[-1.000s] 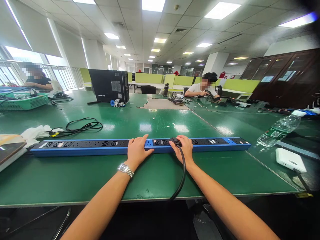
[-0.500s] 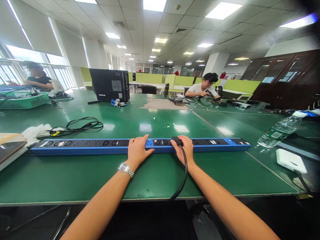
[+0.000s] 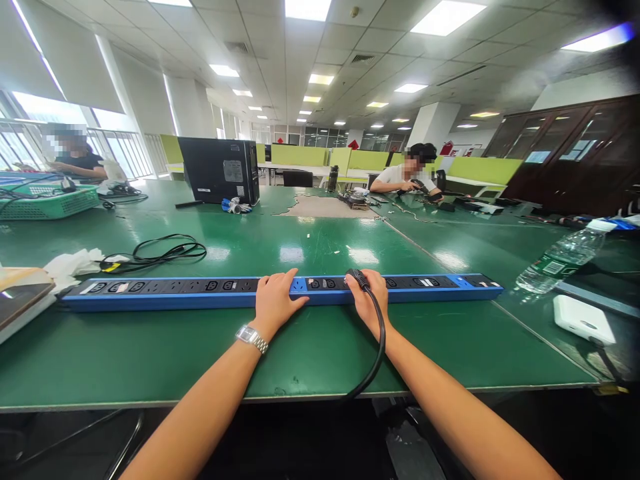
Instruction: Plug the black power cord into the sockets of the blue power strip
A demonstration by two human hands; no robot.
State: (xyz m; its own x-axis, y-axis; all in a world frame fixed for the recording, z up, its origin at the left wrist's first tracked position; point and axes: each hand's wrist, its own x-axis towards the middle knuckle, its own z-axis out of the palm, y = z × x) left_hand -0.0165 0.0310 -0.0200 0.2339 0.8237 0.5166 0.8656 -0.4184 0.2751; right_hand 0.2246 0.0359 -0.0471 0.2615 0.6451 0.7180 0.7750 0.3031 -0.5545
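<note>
A long blue power strip (image 3: 175,301) with black sockets along its top lies across the green table. My left hand (image 3: 274,301) rests over its middle, fingers across the top and thumb along the front side, gripping it just left of a blue socket section. A watch is on that wrist. In my right hand (image 3: 371,300) is a black power plug (image 3: 358,278), pinched between thumb and fingers over the sockets right of the middle. Its thick black cable (image 3: 381,340) curves down past the table's front edge. Whether the plug's pins sit in a socket is hidden.
A coiled black cable (image 3: 165,252) lies behind the strip at left. A water bottle (image 3: 557,263) and a white box-shaped device (image 3: 583,319) are at right. Further back stand a black computer case (image 3: 217,170) and a green basket (image 3: 60,203). Two people sit across the table.
My right hand has shifted slightly right along the strip with the plug, and the cable has swung right with it. My left hand stays in place.
</note>
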